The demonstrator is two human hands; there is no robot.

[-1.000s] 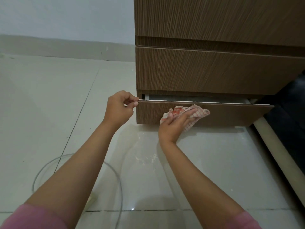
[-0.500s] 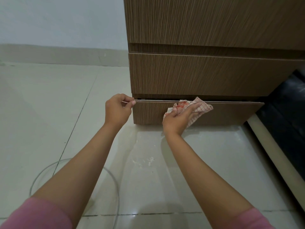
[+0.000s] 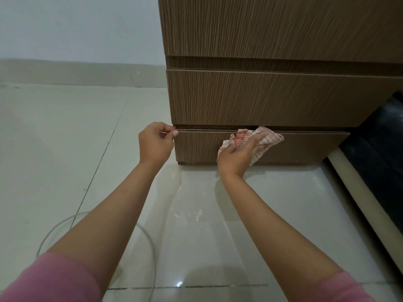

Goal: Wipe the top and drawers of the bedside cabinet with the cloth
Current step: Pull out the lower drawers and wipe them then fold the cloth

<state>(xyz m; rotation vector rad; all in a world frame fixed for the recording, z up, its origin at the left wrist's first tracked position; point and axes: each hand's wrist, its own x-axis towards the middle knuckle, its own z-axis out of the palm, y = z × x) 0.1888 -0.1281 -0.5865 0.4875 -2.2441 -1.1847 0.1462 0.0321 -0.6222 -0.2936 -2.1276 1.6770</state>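
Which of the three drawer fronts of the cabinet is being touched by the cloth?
The bottom drawer, nearest the floor. The right hand presses the checked cloth against its upper edge, and the left hand pinches its left corner. The two fronts above are untouched.

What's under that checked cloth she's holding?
The cloth lies against the bottom drawer front, reaching its top edge, with the right hand pressing it there. The wood right beneath it is covered, so any dust there can't be seen.

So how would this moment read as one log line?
left hand: pinches bottom drawer corner | right hand: presses cloth on drawer front | drawer: nearly shut
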